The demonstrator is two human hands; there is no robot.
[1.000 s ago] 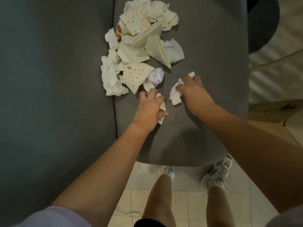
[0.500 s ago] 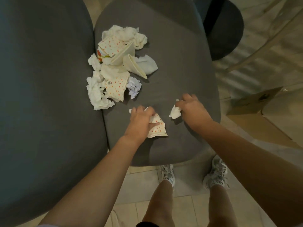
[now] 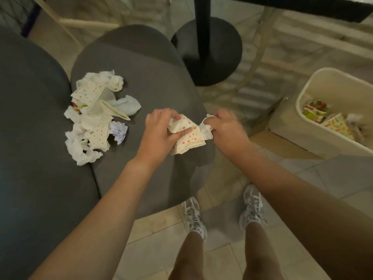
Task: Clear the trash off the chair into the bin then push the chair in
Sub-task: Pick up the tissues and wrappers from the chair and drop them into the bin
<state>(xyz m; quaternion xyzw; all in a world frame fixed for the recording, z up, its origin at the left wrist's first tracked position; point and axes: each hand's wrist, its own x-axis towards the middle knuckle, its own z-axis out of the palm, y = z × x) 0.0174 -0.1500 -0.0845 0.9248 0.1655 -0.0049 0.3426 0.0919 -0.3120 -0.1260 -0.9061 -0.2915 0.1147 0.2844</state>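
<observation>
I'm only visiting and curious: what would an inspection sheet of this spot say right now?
Surface: grey chair seat, part bare, trash at its left.
Job's things: trash pile of crumpled tissues and dotted paper cups on the seat; cream bin at right, already holding wrappers.
Clutter: cardboard piece beside the bin.
Grippers: left hand grips a dotted paper cup; right hand pinches a white tissue.
Cables: nothing seen.
Surroundings: tiled floor, black table base, second grey chair.

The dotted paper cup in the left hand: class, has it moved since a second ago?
Yes. The dotted paper cup has left the trash pile and come to the chair seat's right edge, towards the bin.
</observation>
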